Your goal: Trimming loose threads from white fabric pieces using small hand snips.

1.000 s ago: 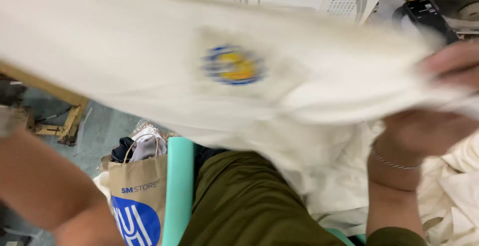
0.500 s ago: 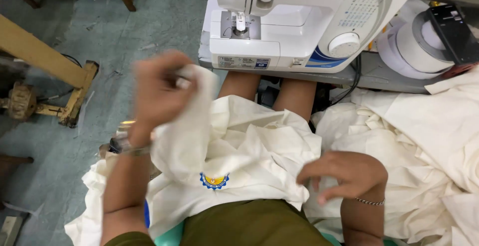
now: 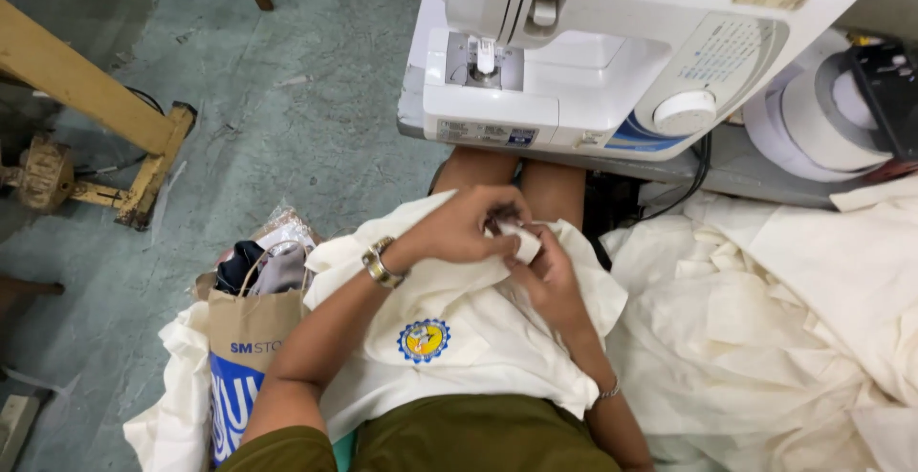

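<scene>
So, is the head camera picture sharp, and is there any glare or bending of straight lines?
Head view: mostly sharp, both hands, left hand and right hand, show little blur; light is soft and even, with bright, nearly washed-out patches on the white sewing machine; the machine's edges look slightly tilted and bowed from the wide lens.

A sewing workshop: white sewing machine on its table; cream cloth heaps; concrete floor.

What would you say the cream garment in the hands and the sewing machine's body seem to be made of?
The garment, pinched by left hand and right hand, looks like matte woven cloth, likely cotton: it creases softly. The sewing machine body looks like smooth, glossy white plastic.
</scene>
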